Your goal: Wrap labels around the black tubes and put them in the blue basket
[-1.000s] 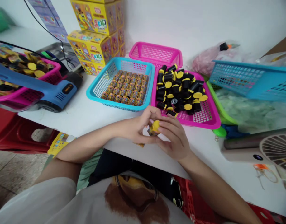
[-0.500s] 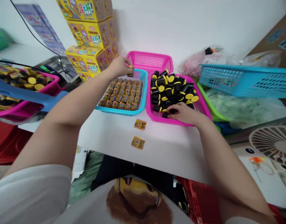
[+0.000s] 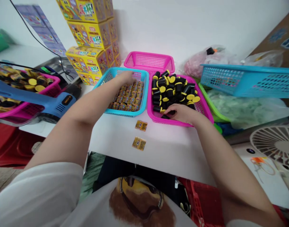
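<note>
Left hand [image 3: 127,77] over turquoise lattice-plastic basket [image 3: 145,91] with rows of label-wrapped cylindrical tubs [image 3: 127,100]; fingers blurred, grip cannot be told | right hand [image 3: 181,113] in magenta lattice basket [image 3: 156,117], curled fingers at smooth black cup [image 3: 165,116], closure unclear | two flat printed labels [image 3: 141,125] on white tabletop [image 3: 168,148]

Arms [image 3: 87,110] forward, right fingers [image 3: 169,108] bent

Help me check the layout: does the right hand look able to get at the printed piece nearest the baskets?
Probably yes: the piece lies uncovered on the table, with only the front pink basket's rim between it and the right hand.
</note>
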A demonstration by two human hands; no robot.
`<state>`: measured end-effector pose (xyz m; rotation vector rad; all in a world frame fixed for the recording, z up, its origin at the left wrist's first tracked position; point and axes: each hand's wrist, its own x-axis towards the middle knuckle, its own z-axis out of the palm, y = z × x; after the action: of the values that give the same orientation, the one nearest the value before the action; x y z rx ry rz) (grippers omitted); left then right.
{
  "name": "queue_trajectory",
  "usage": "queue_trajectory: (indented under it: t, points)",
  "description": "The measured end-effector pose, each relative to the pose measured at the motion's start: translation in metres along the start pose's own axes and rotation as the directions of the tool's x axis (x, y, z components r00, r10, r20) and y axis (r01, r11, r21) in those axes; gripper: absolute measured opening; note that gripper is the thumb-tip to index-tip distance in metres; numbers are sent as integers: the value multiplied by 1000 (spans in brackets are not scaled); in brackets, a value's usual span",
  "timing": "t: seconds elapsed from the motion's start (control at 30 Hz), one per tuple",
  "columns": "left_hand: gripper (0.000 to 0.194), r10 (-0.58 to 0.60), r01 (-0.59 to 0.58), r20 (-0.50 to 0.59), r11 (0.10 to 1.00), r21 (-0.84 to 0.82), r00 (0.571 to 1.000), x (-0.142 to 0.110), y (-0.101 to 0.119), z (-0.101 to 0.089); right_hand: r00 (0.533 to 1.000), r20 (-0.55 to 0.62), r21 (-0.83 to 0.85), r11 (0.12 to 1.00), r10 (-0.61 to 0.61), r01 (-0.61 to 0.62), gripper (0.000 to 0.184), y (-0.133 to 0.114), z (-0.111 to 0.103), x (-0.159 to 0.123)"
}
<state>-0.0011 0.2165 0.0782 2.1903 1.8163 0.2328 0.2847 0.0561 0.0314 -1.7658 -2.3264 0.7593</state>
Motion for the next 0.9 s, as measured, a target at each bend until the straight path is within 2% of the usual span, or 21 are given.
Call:
queue_trajectory:
  t: [0.07, 0.1, 0.13, 0.17, 0.23, 0.3, 0.33, 0.37, 0.43, 0.47, 0.53, 0.57, 0.6, 0.63, 0.73, 0.83, 0.9]
  points:
    - [67, 156, -157, -125, 988, 2, 980, -26, 13, -11, 999, 40, 27, 999, 22, -23, 35, -3, -2, -3]
    - [63, 272, -275, -187, 961, 7, 944, -45, 20, -15, 998, 55, 55, 998, 31, -34, 34, -4, -2, -5]
    - [56, 399, -408, -226, 913, 10, 889, -69, 25, -17, 998, 56, 96, 994, 38, -43, 33, -3, -3, -8]
    - [52, 512, -523, -208, 852, 6, 833, -96, 28, -16, 999, 32, 149, 988, 41, -46, 32, -2, -4, -12]
    - [42, 680, -688, -128, 725, -30, 722, -156, 27, 0, 990, -139, 274, 962, 34, 6, 26, 3, -3, -19]
    - [40, 798, -795, 27, 603, -66, 602, -213, 17, 32, 921, -388, 358, 925, 25, 126, 22, 8, 1, -25]
    - [44, 802, -804, 87, 594, -18, 591, -238, 11, 52, 870, -492, 380, 905, 23, 191, 20, 11, 4, -28]
    - [57, 805, -818, 150, 572, 63, 575, -259, 4, 72, 814, -580, 395, 883, 26, 254, 19, 12, 8, -30]
    - [81, 758, -801, 257, 568, 191, 599, -290, -8, 108, 692, -721, 386, 847, 30, 365, 16, 11, 17, -36]
    - [87, 740, -790, 278, 560, 250, 612, -301, -12, 120, 611, -791, 352, 836, 26, 421, 13, 8, 21, -39]
    - [73, 731, -770, 267, 534, 351, 628, -320, -16, 134, 466, -885, 258, 825, -8, 503, 6, 1, 29, -46]
    - [62, 740, -763, 248, 513, 392, 625, -328, -17, 136, 421, -907, 217, 822, -30, 527, 4, -3, 32, -50]
    - [53, 752, -761, 234, 492, 423, 616, -335, -17, 136, 400, -915, 187, 819, -57, 543, 5, -7, 35, -54]
    - [48, 766, -763, 222, 474, 439, 604, -341, -17, 135, 400, -913, 169, 815, -82, 554, 6, -10, 38, -57]
    - [45, 807, -789, 193, 443, 427, 558, -352, -18, 131, 432, -888, 119, 830, -156, 544, 5, -15, 44, -62]
    - [45, 847, -800, 81, 459, 385, 525, -342, -20, 122, 472, -859, 74, 865, -198, 496, 5, -18, 49, -64]
    - [50, 847, -814, -31, 519, 263, 530, -325, -17, 107, 472, -862, 76, 871, -188, 485, 7, -19, 51, -64]
